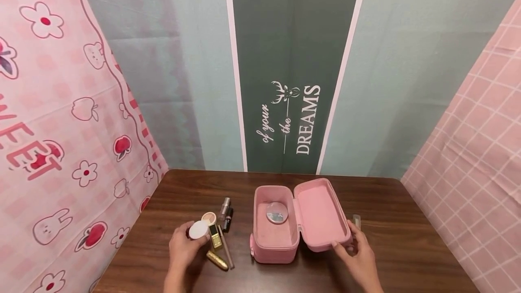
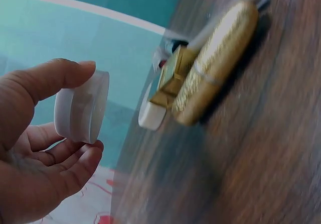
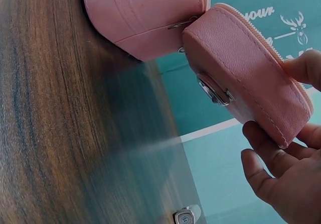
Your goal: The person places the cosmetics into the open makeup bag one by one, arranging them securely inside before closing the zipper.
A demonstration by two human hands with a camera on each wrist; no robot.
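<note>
My left hand (image 1: 185, 245) grips a small round white jar (image 2: 80, 108), thumb on one side and fingers on the other, held above the table. Close beside it lie a round cream compact (image 1: 209, 218), a gold tube with a textured surface (image 2: 218, 58), a black-and-gold box-shaped item (image 1: 215, 237) and a slim pencil-like stick (image 1: 226, 250). With my right hand (image 1: 360, 254) I hold the lid (image 3: 246, 68) of a pink zippered case (image 1: 277, 255), swung out to the right. Inside the case lies a clear round container (image 1: 277, 212).
Two small lipstick-like tubes, one silver (image 1: 224, 207) and one dark (image 1: 228, 220), lie behind the compact. A small silver-topped item (image 3: 185, 215) is on the wooden table (image 1: 407, 238) beyond the lid. Printed cloths hang behind and on both sides.
</note>
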